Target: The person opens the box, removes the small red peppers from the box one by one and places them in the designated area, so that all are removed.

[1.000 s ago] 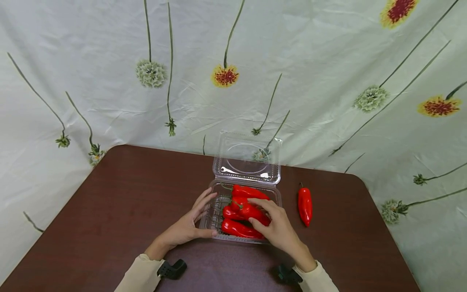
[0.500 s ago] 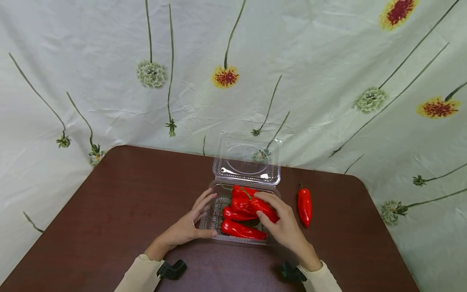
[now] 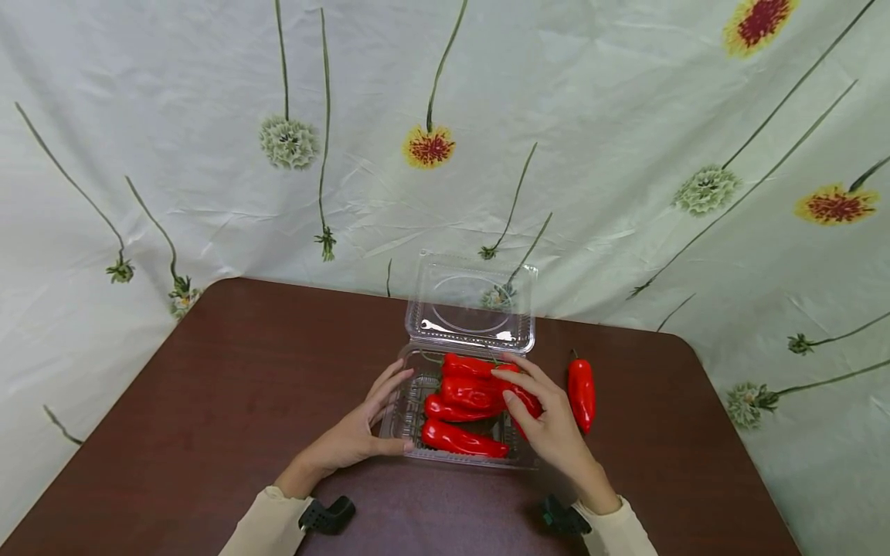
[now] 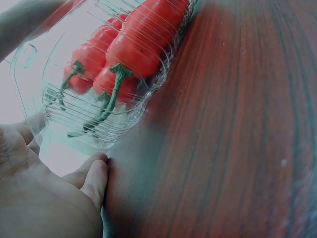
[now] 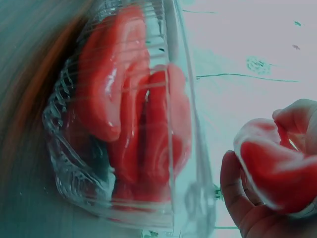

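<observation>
At a clear box (image 3: 462,335), left hand (image 3: 352,437) spread alongside, right hand (image 3: 554,429) pinching red pepper (image 5: 277,173)

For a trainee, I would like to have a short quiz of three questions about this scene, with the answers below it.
1. Choose: which hand grips a red pepper? A) left B) right C) neither
2. True or false: the clear hinged lid stands open.
3. Short answer: in the head view, on which side of the clamshell container does the lone pepper lie on the table?

Key: 1. B; 2. True; 3. The right side.
</observation>
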{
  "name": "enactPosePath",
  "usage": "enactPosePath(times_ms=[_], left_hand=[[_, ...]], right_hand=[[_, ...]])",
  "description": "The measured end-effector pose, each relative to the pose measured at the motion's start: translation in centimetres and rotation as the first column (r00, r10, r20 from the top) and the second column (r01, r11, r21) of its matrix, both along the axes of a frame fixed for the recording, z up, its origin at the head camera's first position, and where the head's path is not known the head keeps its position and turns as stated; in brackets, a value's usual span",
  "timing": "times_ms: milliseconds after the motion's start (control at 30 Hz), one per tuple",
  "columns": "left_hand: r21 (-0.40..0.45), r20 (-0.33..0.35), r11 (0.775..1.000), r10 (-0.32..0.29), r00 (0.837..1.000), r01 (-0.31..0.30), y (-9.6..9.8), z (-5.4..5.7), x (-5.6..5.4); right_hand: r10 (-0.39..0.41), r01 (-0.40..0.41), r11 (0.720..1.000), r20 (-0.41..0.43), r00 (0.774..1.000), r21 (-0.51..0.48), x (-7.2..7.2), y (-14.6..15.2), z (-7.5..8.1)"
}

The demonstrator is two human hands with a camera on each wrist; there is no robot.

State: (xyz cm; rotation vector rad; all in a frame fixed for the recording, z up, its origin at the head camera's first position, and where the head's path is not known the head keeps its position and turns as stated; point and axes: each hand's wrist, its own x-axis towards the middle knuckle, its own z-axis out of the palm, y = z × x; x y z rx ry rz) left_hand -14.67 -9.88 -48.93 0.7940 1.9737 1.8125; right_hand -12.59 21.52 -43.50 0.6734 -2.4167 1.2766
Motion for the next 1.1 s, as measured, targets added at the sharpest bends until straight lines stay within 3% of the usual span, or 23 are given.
enactPosePath(times_ms=[233, 600, 967, 1100], left_hand=[[0.005, 0.014, 1.000, 0.000, 1.000, 0.000, 0.0, 0.0, 0.1], [-0.005, 0.006, 1.000, 0.002, 1.000, -0.002, 0.0, 0.1, 0.1], [0.003, 0.005, 1.000, -0.002, 1.000, 0.002, 0.0, 0.1, 0.1], [-0.004, 0.009, 1.000, 0.000, 1.000, 0.000, 0.0, 0.1, 0.1]], right_hand=[[-0.020, 0.022, 0.999, 0.080, 0.997, -0.030, -0.1, 1.1, 0.2], [-0.132, 0.131, 0.991, 0.057, 0.990, 0.014, -0.3, 4.5, 0.3], [-0.259, 0.255, 0.966, 0.113, 0.959, 0.046, -0.7, 7.8, -0.1], [-0.270, 0.269, 0.963, 0.126, 0.954, 0.032, -1.1, 8.8, -0.4]])
